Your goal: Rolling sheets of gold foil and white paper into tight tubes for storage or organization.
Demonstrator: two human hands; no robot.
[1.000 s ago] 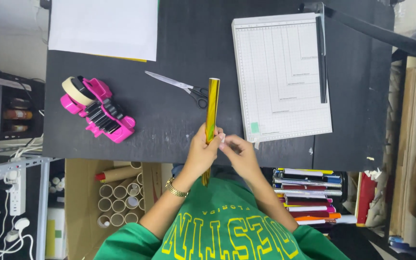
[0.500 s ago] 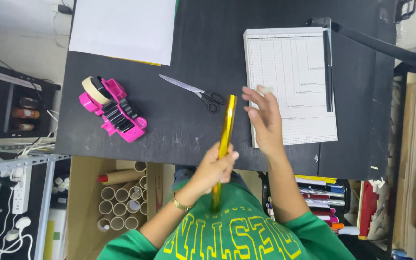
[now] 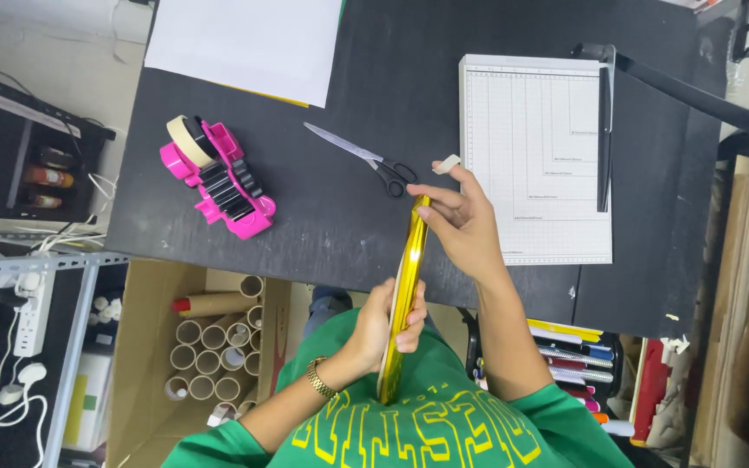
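The left hand [image 3: 383, 325] grips the gold foil roll [image 3: 405, 299] near its lower end (over the table's near edge); the right hand [image 3: 461, 221] pinches its far tip, a tape piece [image 3: 448, 163] on one finger, not yet applied.

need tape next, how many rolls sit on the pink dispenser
2 rolls on the pink tape dispenser, both at its upper-left end: a cream masking tape roll and a dark roll beside it. More may be hidden.

The left hand [image 3: 383, 325] is curling its fingers closed in a grip, wrist bent near the chest. The right hand [image 3: 461, 224] is reaching forward, fingers pinching together, forearm angling up from the body.
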